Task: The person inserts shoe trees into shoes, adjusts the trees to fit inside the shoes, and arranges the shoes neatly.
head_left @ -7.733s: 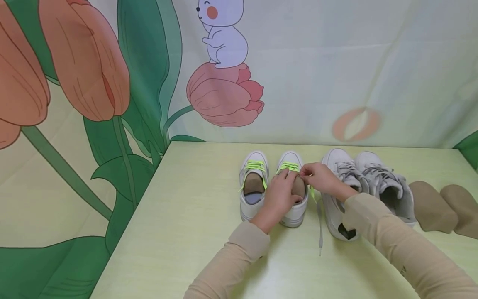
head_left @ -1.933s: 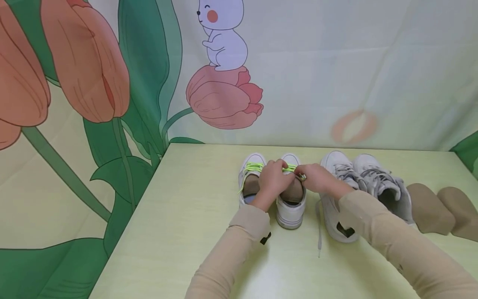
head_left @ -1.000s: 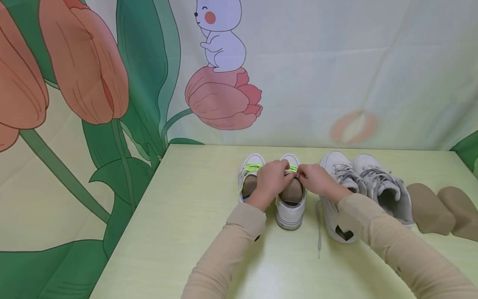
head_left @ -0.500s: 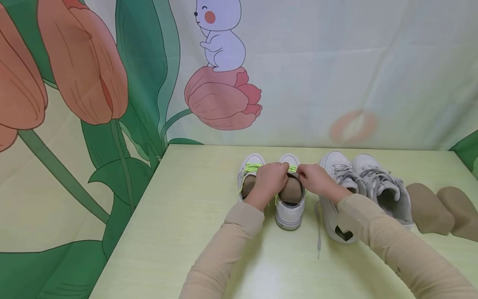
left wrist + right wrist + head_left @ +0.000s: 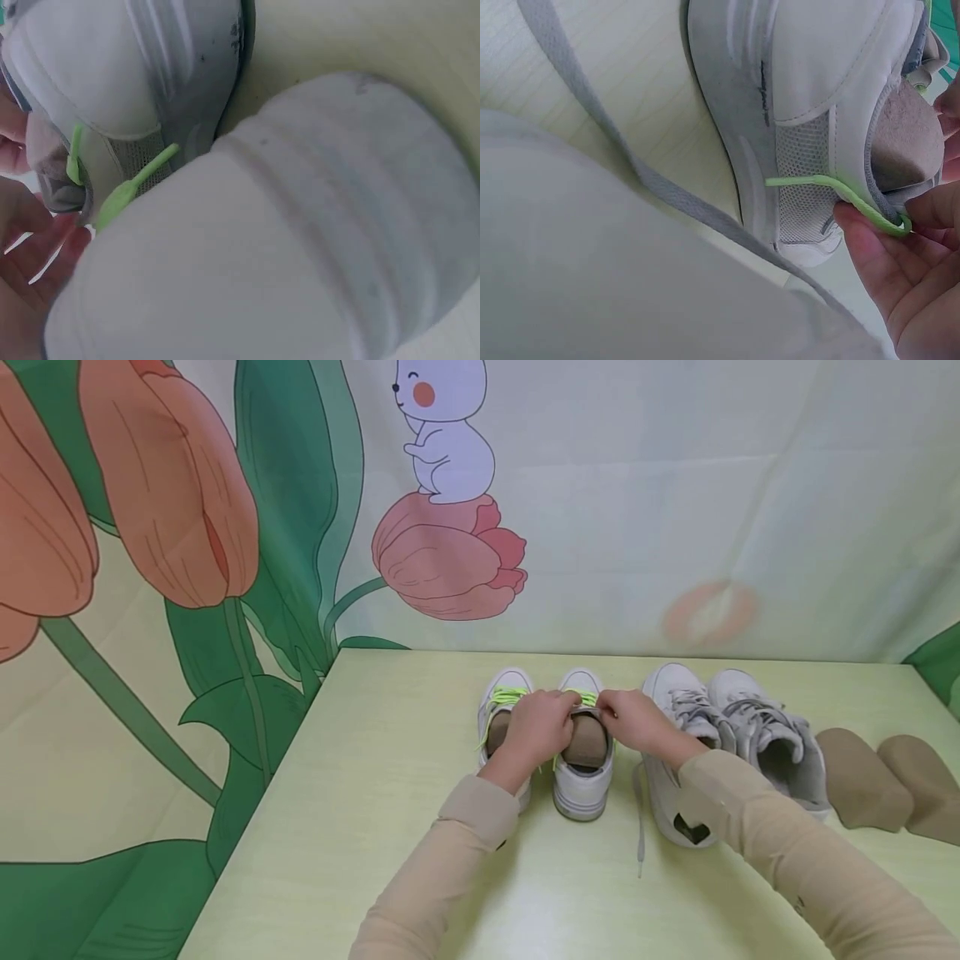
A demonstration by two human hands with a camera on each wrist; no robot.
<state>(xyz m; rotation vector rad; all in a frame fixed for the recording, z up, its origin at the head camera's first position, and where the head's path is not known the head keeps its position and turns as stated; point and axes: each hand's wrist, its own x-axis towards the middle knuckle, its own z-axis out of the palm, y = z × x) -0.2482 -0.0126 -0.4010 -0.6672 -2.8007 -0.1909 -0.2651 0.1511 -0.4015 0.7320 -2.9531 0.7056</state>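
Two white sneakers with bright green laces stand side by side at the table's middle. My left hand (image 5: 531, 727) holds the inner edge of the right-hand sneaker (image 5: 581, 797) near its tongue, reaching over the left-hand sneaker (image 5: 510, 681). On the other side, my right hand (image 5: 636, 718) pinches this sneaker's opening edge; in the right wrist view a green lace (image 5: 855, 199) runs over the fingertip. A brown insert (image 5: 587, 743) sits inside the opening. The left wrist view has the left-hand sneaker (image 5: 202, 255) close up, covering part of my left fingers.
Grey-white sneakers (image 5: 765, 710) stand right of my right hand, a loose grey lace (image 5: 641, 827) trailing onto the table (image 5: 360, 827). Two brown curved inserts (image 5: 866, 777) lie farther right. Behind hangs a printed cloth (image 5: 600, 510) with tulips and a bear.
My left hand has moved from above the opening to the sneaker's inner edge, dropping slightly left just now. My right hand has gone from the side lace to the opening edge and stays there.
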